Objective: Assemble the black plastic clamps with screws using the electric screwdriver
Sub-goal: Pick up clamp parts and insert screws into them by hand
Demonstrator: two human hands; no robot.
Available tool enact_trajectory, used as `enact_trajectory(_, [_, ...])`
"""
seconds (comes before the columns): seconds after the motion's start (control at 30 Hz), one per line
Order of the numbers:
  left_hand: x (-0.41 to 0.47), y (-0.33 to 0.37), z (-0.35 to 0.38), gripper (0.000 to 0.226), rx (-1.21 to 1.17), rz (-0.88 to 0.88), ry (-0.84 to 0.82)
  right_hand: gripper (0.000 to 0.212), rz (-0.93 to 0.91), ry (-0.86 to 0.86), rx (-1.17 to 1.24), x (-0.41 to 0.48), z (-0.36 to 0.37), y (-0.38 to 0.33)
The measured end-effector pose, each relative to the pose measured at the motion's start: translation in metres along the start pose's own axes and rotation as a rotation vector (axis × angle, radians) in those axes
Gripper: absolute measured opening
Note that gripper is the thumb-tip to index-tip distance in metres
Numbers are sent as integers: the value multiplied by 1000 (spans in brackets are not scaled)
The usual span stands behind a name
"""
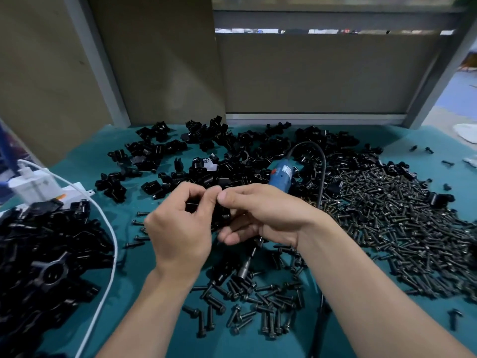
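Observation:
Both hands meet at the middle of the table. My left hand [180,226] curls its fingers round a black plastic clamp [219,215], which is mostly hidden between the hands. My right hand [260,215] pinches the same clamp with thumb and fingertips. The blue electric screwdriver [280,177] lies under my right hand, its body pointing away and its metal bit [245,267] toward me. Loose black screws [258,306] lie in front of me, and a big heap of screws [400,215] spreads at the right.
Loose black clamp parts [206,156] cover the far side of the teal table [144,293]. A pile of black clamps [46,259] fills the left, crossed by a white cable [111,244]. A white power strip [38,184] sits at far left. Brown panels stand behind.

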State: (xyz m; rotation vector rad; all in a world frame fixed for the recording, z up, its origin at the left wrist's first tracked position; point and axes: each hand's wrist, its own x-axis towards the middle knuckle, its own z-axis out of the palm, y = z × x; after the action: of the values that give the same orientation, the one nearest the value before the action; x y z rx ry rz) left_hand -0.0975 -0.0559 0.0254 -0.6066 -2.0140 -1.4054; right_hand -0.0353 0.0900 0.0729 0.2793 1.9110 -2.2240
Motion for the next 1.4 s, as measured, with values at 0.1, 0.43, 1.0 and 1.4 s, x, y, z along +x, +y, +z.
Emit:
enact_trajectory(0.1, [-4,1,0,25,-107,-62,-65,25,-70,67,-25,4,2,1])
enact_trajectory(0.43, [0,4,11,41,-749,-611,-582,43,-268,575,-786,-12,-7,-12])
enact_trajectory(1.0, [-13,20,10,17,-673,-642,-632,15,-272,635,-931,-72,-10,15])
enact_trajectory(1.4, [-49,68,13,13,-632,-736,-862,49,388,152,-1263,-228,16,54])
